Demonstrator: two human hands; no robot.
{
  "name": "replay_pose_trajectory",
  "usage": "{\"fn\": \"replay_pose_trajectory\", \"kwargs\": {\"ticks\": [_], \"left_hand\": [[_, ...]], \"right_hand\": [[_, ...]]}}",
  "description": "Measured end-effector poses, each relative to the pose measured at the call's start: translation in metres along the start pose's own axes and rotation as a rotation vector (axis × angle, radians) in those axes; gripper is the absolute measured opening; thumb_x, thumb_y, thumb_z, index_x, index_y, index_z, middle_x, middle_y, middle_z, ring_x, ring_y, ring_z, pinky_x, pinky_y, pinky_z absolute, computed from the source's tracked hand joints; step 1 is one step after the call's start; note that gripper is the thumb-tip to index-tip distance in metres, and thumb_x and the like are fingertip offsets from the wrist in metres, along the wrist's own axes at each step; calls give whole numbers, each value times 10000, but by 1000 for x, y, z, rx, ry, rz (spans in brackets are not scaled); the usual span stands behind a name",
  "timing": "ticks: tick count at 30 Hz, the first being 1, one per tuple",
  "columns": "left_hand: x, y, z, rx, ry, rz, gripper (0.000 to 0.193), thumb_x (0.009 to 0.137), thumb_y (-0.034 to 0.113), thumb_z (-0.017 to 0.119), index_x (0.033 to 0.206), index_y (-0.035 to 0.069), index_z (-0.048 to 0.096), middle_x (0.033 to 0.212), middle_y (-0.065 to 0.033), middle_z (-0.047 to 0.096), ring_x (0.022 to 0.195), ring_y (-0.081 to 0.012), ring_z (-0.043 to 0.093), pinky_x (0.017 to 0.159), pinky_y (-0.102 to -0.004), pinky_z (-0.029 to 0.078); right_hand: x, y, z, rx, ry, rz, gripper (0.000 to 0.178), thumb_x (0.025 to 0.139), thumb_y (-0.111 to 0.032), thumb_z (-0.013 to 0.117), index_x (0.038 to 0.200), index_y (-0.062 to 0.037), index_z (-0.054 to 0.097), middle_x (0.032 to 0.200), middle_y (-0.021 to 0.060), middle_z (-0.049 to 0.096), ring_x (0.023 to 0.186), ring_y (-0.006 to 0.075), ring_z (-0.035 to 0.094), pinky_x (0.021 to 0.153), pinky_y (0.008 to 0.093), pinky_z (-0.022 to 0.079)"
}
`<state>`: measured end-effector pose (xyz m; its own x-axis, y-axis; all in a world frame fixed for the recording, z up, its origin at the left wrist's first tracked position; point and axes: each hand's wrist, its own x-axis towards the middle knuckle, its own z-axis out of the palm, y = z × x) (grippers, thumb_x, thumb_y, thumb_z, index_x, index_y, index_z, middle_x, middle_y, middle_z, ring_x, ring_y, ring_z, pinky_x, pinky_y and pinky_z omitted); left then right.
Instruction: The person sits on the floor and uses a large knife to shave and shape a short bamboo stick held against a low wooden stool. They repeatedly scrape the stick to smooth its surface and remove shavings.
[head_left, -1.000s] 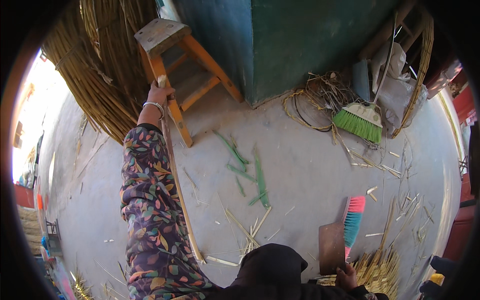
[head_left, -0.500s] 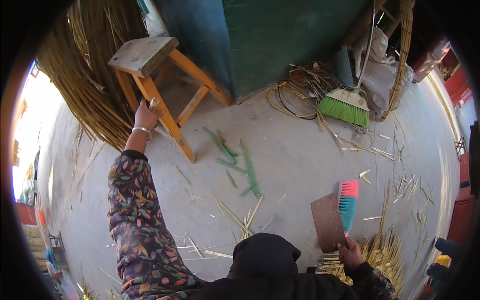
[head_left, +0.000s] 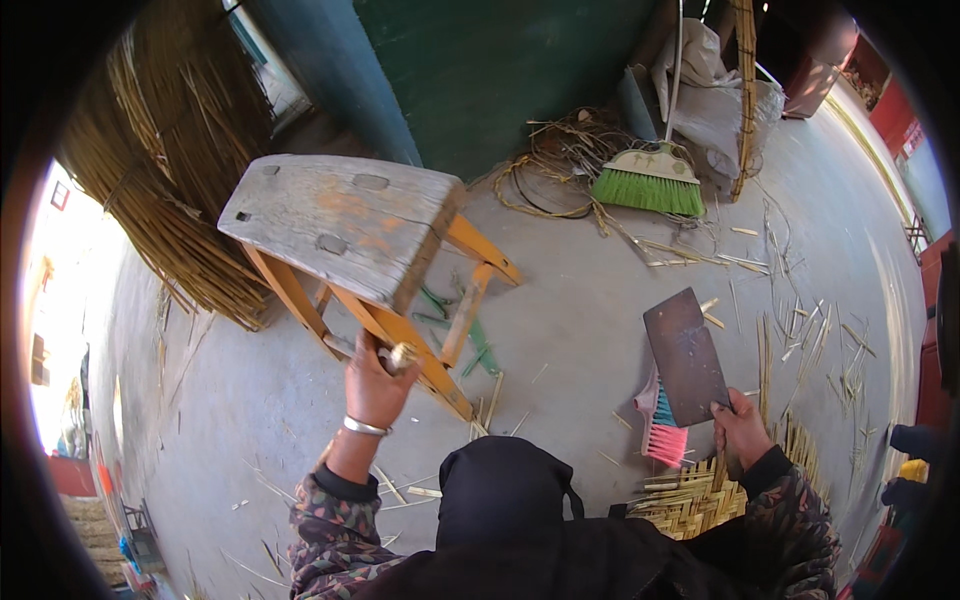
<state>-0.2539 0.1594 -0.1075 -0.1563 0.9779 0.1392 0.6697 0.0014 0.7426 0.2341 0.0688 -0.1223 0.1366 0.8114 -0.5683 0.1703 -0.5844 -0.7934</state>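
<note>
My left hand [head_left: 375,385] is closed against a leg of the wooden stool [head_left: 350,215], which has a worn grey top and orange legs and stands tilted in the view. A pale round end [head_left: 403,356] pokes out of this fist; whether it belongs to the stool I cannot tell. My right hand [head_left: 742,430] grips a cleaver [head_left: 687,358] with a dark, rectangular blade. Partly behind the blade is a brush [head_left: 665,440] with pink and teal bristles. Its handle is hidden, so whether my right hand also holds it is unclear.
Woven split-cane matting [head_left: 690,500] lies by my right arm. A green-bristled broom [head_left: 650,185] stands near tangled cords [head_left: 550,170] and a plastic sack [head_left: 735,115]. Bundled stalks [head_left: 180,230] lean at the far left. Green strips [head_left: 480,345] and cane scraps [head_left: 800,330] litter the floor.
The stool has come nearer and to the right with my left hand. The cleaver blade has risen and swung across the brush, whose bristles now point down.
</note>
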Motion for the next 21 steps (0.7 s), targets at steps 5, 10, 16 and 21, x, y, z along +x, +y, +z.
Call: {"fn": "replay_pose_trajectory", "kwargs": {"ticks": [5,10,16,21], "left_hand": [[-47,43,35,-15,-108,94,528,667,180,781,1065,10,478,722,-134,612,628,-284,633,582,-343,500],[-51,77,48,-48,-252,195,509,673,178,795,1031,11,475,605,-90,545,494,-197,566,483,-313,455],[-55,70,45,-178,-328,261,569,726,183,782,1164,-8,473,803,-161,648,759,-217,693,617,-284,523],[-44,68,35,17,-486,287,543,728,267,790,1101,-17,518,841,-197,661,792,-351,665,667,-359,529]], "right_hand": [[-13,-12,-10,60,33,-52,57,940,-106,511,904,-63,514,558,-9,451,423,88,435,396,246,370],[-19,-12,-21,108,34,-98,75,946,-117,514,900,-57,514,581,-21,456,435,74,430,400,237,364],[-30,-22,-19,163,30,-133,89,952,-128,517,894,-60,518,573,-24,450,435,65,427,407,227,364],[-34,-19,-24,144,-4,-166,55,943,-117,523,938,-63,528,593,-22,455,458,74,458,420,226,381]]}}
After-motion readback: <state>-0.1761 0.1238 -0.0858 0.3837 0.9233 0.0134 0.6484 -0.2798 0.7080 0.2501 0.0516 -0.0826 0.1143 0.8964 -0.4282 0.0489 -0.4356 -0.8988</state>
